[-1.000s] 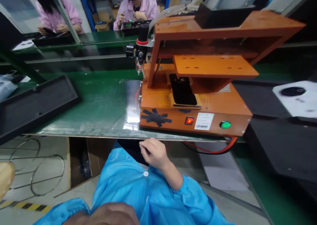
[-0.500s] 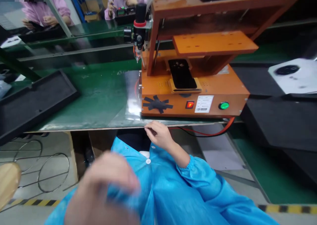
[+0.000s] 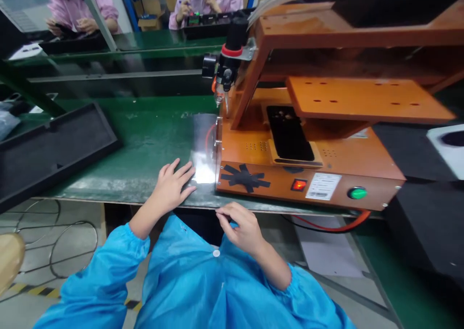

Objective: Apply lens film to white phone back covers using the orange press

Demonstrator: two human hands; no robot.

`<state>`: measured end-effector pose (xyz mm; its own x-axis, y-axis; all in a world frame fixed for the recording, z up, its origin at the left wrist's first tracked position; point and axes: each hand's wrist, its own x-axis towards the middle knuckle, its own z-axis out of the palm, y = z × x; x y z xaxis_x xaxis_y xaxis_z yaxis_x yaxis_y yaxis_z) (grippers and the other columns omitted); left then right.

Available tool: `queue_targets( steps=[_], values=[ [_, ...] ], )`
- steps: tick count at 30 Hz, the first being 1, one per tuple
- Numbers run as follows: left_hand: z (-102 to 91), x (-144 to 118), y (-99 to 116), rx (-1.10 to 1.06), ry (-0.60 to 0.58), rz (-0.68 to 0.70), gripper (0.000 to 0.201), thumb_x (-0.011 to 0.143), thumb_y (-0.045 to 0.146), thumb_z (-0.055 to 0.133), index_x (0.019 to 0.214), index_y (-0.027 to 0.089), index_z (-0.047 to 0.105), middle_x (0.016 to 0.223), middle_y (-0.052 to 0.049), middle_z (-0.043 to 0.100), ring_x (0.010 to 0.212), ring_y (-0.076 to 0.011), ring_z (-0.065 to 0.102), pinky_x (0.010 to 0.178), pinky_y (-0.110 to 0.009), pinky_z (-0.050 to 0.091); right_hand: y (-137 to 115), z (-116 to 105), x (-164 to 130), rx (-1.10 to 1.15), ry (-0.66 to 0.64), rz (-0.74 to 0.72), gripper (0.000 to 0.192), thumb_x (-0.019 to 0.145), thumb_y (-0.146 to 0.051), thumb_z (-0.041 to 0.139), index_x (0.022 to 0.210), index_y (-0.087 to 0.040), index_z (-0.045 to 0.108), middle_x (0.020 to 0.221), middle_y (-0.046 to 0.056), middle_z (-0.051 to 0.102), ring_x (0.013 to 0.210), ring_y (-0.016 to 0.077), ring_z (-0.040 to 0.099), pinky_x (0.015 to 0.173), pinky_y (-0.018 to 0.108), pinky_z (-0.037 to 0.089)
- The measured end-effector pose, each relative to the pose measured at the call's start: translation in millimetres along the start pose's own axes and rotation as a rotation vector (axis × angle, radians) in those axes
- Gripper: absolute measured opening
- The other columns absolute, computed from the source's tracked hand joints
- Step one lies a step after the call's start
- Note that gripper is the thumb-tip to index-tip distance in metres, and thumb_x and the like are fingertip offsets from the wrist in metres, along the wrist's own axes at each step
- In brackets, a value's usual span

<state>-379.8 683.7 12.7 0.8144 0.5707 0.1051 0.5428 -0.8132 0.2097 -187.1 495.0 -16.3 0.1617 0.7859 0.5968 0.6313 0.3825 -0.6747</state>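
A: At the bench edge: left hand (image 3: 172, 184), flat, fingers spread wide, palm down on the green mat (image 3: 145, 145). Holds nothing.

B: Nearest item?

A: Clear film (image 3: 203, 148), 1 sheet, lying on the mat. It sits just right of the left fingertips, touching or nearly so; I cannot tell which. Long axis runs away from the person, toward the far side of the bench. Its right edge is against the orange press (image 3: 308, 169).

B: Right hand?

A: Right hand (image 3: 242, 227), below the bench edge, fingers curled narrow, thumb to forefinger. Whether it pinches anything, I cannot tell. It is farther from the film than the left.

B: Press contents?

A: 1 black part (image 3: 290, 133) in the cradle, under the orange plate (image 3: 366, 99). Front panel: red switch (image 3: 299, 185), lit; green button (image 3: 357, 193); label (image 3: 323, 186); black tape star (image 3: 244, 178). Regulator (image 3: 228, 63) hangs at the left corner, above the film's far end.

B: Obstructions?

A: None between left hand and film. Black tray (image 3: 54, 150) lies well apart, to the left. 2 people in pink work at the far line.
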Motion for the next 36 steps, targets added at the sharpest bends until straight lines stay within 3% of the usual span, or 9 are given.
queue_targets(
  steps=[5,11,16,18,22,25,30,33,36],
  values=[
    [-5.8,-46,-16,0.036,0.104,-0.114,0.059,0.104,0.053,0.064,0.153,0.021,0.06,0.162,-0.016,0.059,0.154,-0.0433,0.047,0.122,-0.063,0.036,-2,15,15,-0.027,-0.057,-0.093,0.016,0.1,-0.006,0.066,0.106,-0.02,0.069,0.089,0.005,0.076,0.075,0.0156,0.069,0.07,0.03,0.059],
    [-8.8,-55,-16,-0.12,0.176,-0.159,0.06,0.103,0.058,0.065,0.151,0.021,0.059,0.161,-0.02,0.058,0.151,-0.0387,0.053,0.121,-0.058,0.041,2,32,34,-0.104,-0.216,-0.17,0.012,0.102,-0.007,0.063,0.107,-0.016,0.07,0.09,0.007,0.077,0.077,0.0166,0.068,0.071,0.031,0.058],
    [-25.9,-61,-32,-0.217,0.281,-0.274,0.031,0.106,0.04,0.066,0.133,0.024,0.07,0.143,-0.011,0.071,0.139,-0.0289,0.064,0.116,-0.048,0.051,8,39,35,-0.054,-0.133,-0.102,0.02,0.099,-0.003,0.065,0.111,-0.018,0.068,0.089,0.006,0.075,0.077,0.0165,0.071,0.072,0.029,0.062],
    [-26.0,-61,-36,-0.221,0.337,-0.249,0.02,0.106,0.034,0.068,0.122,0.025,0.074,0.132,-0.008,0.076,0.134,-0.027,0.067,0.116,-0.047,0.051,10,40,33,-0.059,-0.117,-0.101,0.022,0.098,-0.002,0.066,0.113,-0.018,0.068,0.089,0.006,0.075,0.076,0.0167,0.071,0.07,0.029,0.062],
    [-15.4,-52,-31,-0.195,0.253,-0.136,0.032,0.101,0.044,0.075,0.129,0.028,0.074,0.14,-0.008,0.075,0.141,-0.0332,0.061,0.116,-0.055,0.047,10,41,32,-0.108,-0.125,-0.107,0.02,0.097,-0.003,0.068,0.111,-0.018,0.068,0.087,0.007,0.075,0.073,0.0168,0.07,0.068,0.029,0.062],
    [-9.0,-47,-24,-0.145,0.175,-0.149,0.045,0.094,0.05,0.081,0.134,0.03,0.074,0.149,-0.008,0.071,0.147,-0.0378,0.055,0.116,-0.058,0.042,5,37,37,-0.089,-0.135,-0.063,0.018,0.099,-0.004,0.067,0.11,-0.018,0.068,0.089,0.006,0.075,0.075,0.0163,0.071,0.069,0.028,0.062],
    [-8.9,-42,-20,-0.206,0.158,-0.253,0.035,0.094,0.046,0.083,0.126,0.033,0.078,0.146,-0.003,0.074,0.147,-0.0349,0.055,0.118,-0.059,0.039,-12,41,70,-0.118,-0.17,-0.077,0.016,0.105,-0.01,0.062,0.114,-0.02,0.071,0.099,0.006,0.077,0.088,0.0173,0.073,0.079,0.03,0.061],
    [-9.8,-39,-18,-0.246,0.144,-0.325,0.028,0.095,0.045,0.081,0.12,0.033,0.08,0.143,-0.002,0.075,0.147,-0.0344,0.054,0.121,-0.061,0.037,-15,56,93,-0.305,-0.291,-0.131,0.022,0.11,-0.016,0.055,0.122,-0.016,0.073,0.114,0.013,0.077,0.102,0.0245,0.071,0.084,0.039,0.057],
    [-8.8,-42,-14,-0.272,0.136,-0.356,0.018,0.096,0.04,0.079,0.112,0.031,0.082,0.14,-0.003,0.077,0.147,-0.035,0.054,0.121,-0.063,0.038,-14,70,103,-0.404,-0.403,-0.254,0.027,0.109,-0.013,0.051,0.128,-0.009,0.071,0.109,0.015,0.076,0.097,0.0275,0.066,0.081,0.042,0.05]
  ],
)
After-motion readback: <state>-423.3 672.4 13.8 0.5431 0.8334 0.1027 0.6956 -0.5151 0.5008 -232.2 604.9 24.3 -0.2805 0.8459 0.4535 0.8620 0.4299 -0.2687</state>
